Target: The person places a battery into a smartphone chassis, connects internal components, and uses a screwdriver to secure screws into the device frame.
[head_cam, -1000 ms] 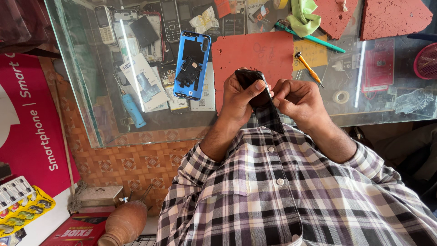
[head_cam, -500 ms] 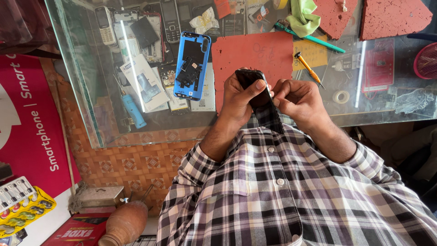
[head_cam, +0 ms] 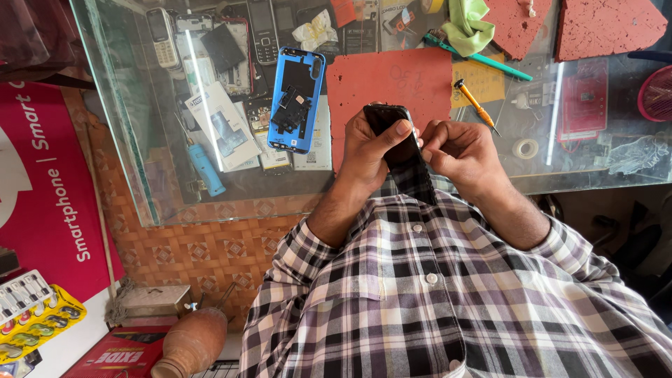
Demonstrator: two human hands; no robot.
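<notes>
A black smartphone [head_cam: 393, 136] is held upright close to my chest, over the edge of a glass counter [head_cam: 168, 210]. My left hand [head_cam: 367, 150] wraps the phone's left side, thumb pressed across its face. Fingers of my right hand [head_cam: 462, 154] are curled against the phone's right edge; what they pinch there is hidden. A blue phone back cover [head_cam: 297, 98] with a black part on it lies on the glass to the left. A red foam pad [head_cam: 388, 87] sits just behind the phone.
A yellow-handled screwdriver [head_cam: 476, 105], a teal-handled tool [head_cam: 483, 59], a green cloth [head_cam: 465, 24] and a tape roll [head_cam: 525, 148] lie on the glass. More red pads [head_cam: 609, 28] are at the back right. Old phones [head_cam: 162, 38] rest under the glass. A clay pot [head_cam: 192, 343] stands on the floor.
</notes>
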